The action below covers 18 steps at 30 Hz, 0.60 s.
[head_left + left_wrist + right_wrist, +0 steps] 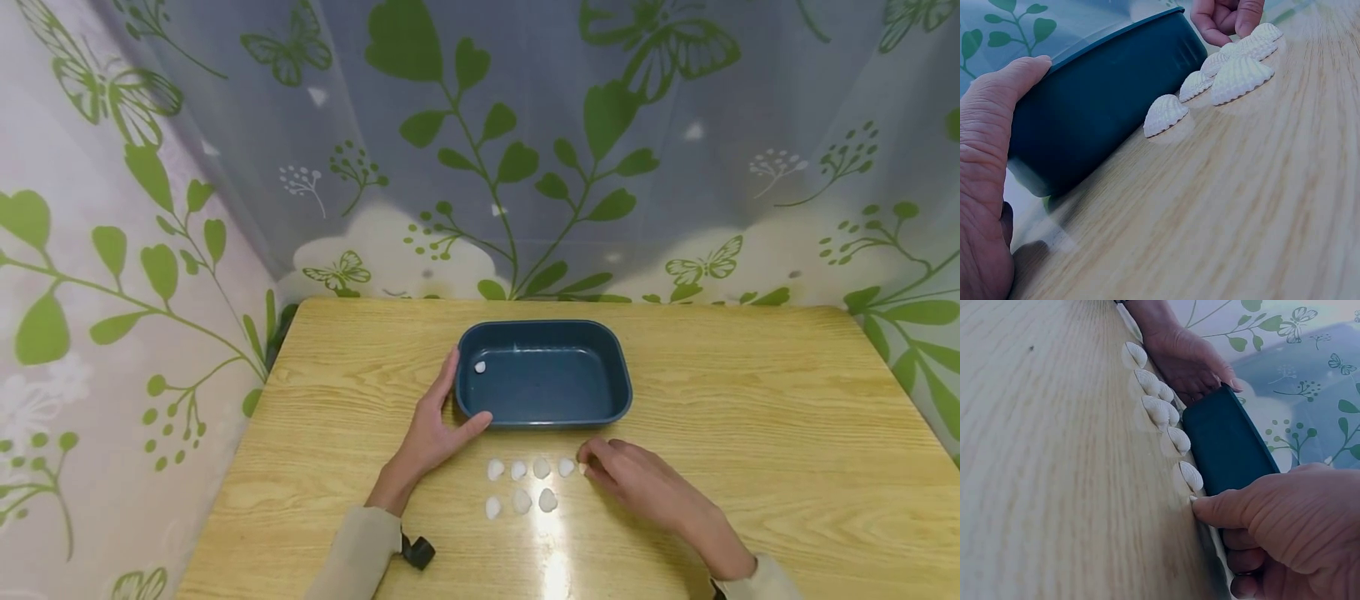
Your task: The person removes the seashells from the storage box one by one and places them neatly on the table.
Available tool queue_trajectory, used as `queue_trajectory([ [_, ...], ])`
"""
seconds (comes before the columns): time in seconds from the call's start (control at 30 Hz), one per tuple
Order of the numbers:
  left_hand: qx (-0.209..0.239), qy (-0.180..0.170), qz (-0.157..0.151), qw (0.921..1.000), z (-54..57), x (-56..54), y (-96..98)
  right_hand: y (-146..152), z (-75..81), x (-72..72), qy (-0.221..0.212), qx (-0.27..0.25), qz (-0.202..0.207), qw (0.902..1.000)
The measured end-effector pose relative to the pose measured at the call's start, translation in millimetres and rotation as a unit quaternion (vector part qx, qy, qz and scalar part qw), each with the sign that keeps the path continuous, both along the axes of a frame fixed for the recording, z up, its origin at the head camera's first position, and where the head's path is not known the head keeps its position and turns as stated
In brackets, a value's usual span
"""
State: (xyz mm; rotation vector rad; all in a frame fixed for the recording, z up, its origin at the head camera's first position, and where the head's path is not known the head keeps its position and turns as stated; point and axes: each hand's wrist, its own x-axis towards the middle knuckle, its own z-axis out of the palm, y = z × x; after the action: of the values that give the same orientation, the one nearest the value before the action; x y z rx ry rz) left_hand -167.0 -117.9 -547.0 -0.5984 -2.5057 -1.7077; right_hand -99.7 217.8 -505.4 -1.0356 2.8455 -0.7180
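Note:
A dark blue plastic basin (543,427) stands on the wooden table with one small white seashell (480,367) inside, near its left wall. My left hand (435,425) grips the basin's near left corner, thumb on the front rim and fingers along the left side. In front of the basin, several ribbed white seashells (1242,80) lie in two rows. At the right end of the upper row, my right hand (637,483) pinches a seashell (1193,499) between thumb and fingers. Most of that shell is hidden by the fingertips.
The light wood table (750,400) reaches out on both sides of the basin. Behind it and on the left hangs a curtain (525,217) printed with green leaves and butterflies. A black strap piece (418,552) sits at the left wrist.

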Motion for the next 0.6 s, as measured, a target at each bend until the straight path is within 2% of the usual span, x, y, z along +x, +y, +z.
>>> queue_trajectory([
  [0.37,0.002,-0.002,0.000,1.0000,-2.0,-1.8,-0.2,-1,7.6,-1.5,-0.035,-0.002,0.012,0.9993],
  [0.47,0.005,0.001,-0.002,1.0000,-1.8,-1.9,-0.4,-4,13.2,-0.2,-0.048,0.002,0.008,0.9988],
  [0.6,0.006,0.004,-0.001,1.0000,-2.1,-1.9,-0.8,-11,23.3,0.3,-0.041,-0.004,0.014,0.9991],
])
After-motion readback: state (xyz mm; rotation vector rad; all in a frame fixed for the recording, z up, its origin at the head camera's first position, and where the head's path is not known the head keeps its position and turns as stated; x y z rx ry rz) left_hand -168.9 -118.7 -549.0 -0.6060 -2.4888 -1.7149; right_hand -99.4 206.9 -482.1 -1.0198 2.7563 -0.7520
